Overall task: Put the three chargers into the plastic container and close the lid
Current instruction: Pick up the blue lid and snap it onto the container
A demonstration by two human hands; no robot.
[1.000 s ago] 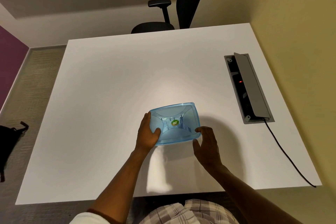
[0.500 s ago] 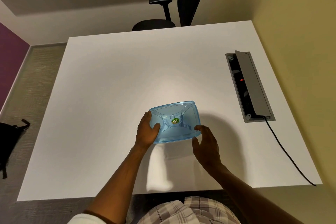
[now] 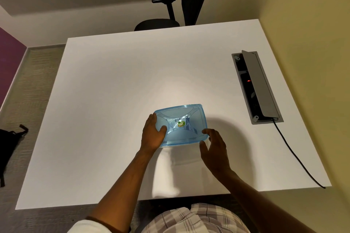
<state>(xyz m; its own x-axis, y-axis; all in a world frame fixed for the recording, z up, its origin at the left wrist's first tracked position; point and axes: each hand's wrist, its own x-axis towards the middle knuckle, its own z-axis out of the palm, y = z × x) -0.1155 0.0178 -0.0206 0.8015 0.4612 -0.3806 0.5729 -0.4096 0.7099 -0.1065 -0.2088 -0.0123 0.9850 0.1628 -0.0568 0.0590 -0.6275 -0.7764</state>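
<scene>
A translucent blue plastic container (image 3: pixel 192 117) sits on the white table (image 3: pixel 113 91) with its lid on; a green round sticker (image 3: pixel 180 124) marks the lid's centre. No charger can be made out through the blue plastic. My left hand (image 3: pixel 152 135) holds the container's left end, thumb pressed on the lid and fingers down the side. My right hand (image 3: pixel 215 146) hovers at the front right corner, fingers apart, with the index tip at or just off the rim.
A grey cable box (image 3: pixel 255 85) with its flap raised is set into the table at the right, and a black cable (image 3: pixel 295 157) runs from it over the front right edge. A black office chair (image 3: pixel 189 0) stands behind the table. A black bag (image 3: pixel 9 143) lies on the floor at the left.
My right hand has drawn back slightly from the container's front right edge. My left hand stays on the left end, and the container has not visibly shifted.
</scene>
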